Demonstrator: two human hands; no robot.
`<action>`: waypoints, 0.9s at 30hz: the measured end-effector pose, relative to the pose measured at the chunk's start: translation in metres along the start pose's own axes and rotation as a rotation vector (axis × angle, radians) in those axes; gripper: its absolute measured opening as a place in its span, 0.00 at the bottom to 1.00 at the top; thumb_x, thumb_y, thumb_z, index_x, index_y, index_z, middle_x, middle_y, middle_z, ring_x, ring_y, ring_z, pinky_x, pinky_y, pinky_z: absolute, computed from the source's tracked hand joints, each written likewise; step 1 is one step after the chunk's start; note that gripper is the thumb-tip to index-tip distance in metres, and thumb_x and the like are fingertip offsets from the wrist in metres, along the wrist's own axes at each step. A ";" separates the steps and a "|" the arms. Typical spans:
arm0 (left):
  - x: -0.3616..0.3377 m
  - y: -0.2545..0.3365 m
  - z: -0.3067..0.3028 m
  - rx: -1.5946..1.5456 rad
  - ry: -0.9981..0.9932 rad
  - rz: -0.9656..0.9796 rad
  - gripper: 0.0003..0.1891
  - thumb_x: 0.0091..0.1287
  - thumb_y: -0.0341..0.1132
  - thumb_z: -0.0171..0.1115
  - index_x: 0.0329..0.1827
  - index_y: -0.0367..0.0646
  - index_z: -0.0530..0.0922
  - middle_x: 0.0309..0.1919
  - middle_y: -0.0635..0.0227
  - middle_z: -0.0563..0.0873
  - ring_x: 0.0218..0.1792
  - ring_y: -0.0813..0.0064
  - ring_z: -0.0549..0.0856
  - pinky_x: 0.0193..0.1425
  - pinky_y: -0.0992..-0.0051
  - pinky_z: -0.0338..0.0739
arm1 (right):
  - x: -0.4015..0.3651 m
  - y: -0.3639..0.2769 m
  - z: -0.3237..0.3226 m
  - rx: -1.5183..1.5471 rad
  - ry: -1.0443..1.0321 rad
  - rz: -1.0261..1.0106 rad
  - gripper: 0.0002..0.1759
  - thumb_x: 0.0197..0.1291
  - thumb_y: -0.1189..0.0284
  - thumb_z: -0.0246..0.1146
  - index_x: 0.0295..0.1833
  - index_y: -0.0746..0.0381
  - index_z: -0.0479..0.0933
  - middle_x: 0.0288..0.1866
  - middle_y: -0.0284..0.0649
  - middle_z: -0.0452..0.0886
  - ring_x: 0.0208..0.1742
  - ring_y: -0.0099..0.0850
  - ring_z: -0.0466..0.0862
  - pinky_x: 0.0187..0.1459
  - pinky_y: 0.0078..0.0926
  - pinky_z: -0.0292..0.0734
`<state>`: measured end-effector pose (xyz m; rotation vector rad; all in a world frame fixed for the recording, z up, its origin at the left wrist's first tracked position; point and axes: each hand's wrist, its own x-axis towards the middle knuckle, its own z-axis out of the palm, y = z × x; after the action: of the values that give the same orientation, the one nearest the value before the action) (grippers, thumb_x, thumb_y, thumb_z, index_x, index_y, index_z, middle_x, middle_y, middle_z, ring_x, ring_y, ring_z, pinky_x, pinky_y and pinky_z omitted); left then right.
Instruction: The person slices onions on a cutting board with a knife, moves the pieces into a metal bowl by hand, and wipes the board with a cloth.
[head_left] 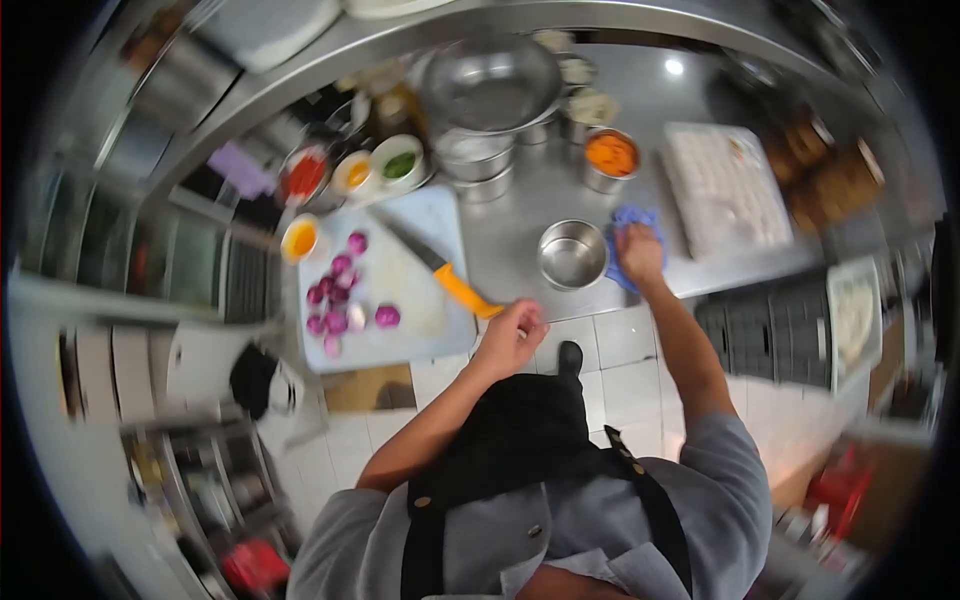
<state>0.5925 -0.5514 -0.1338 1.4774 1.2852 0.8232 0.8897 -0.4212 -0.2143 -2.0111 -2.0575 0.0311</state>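
My right hand (640, 252) is closed on a blue cloth (632, 217) on the steel counter, just right of an empty round metal container (572, 254). Near the counter's front edge is my left hand (515, 332), its fingers curled, close to the end of the knife's orange handle (462, 288); whether it holds anything is too blurred to tell. The knife lies on a white cutting board (430, 335), its blade pointing to the back left. Several peeled purple onions (387, 316) sit on the board's left part.
Behind stand a large metal bowl (490, 85), stacked metal pans (480, 165) and a container of orange pieces (611, 155). A wrapped white pack (725, 188) lies at right. Small bowls, one with chopped greens (400, 163), line the board's back left.
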 end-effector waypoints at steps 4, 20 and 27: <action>-0.101 -0.088 -0.010 0.289 -0.122 -0.306 0.18 0.64 0.40 0.65 0.53 0.40 0.79 0.43 0.60 0.86 0.43 0.68 0.85 0.50 0.70 0.79 | 0.034 0.048 0.010 0.131 -0.050 -0.172 0.11 0.63 0.67 0.57 0.43 0.64 0.77 0.43 0.50 0.81 0.46 0.51 0.80 0.51 0.45 0.75; -0.046 -0.080 -0.111 0.575 1.011 -0.347 0.22 0.60 0.32 0.66 0.57 0.36 0.73 0.55 0.47 0.75 0.53 0.48 0.77 0.55 0.59 0.74 | -0.055 -0.260 -0.059 0.562 -0.347 -0.478 0.23 0.50 0.70 0.70 0.51 0.64 0.75 0.45 0.51 0.79 0.50 0.49 0.79 0.51 0.43 0.76; -0.042 -0.101 -0.133 0.497 0.418 0.171 0.24 0.54 0.22 0.65 0.56 0.42 0.75 0.55 0.53 0.74 0.55 0.52 0.74 0.62 0.61 0.71 | -0.039 -0.315 0.009 0.234 -0.433 -0.240 0.32 0.56 0.70 0.64 0.65 0.65 0.63 0.49 0.56 0.78 0.58 0.55 0.77 0.58 0.46 0.74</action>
<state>0.4289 -0.5648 -0.1860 1.8906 1.7866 1.0089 0.5799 -0.4707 -0.1675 -1.7149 -2.4012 0.6819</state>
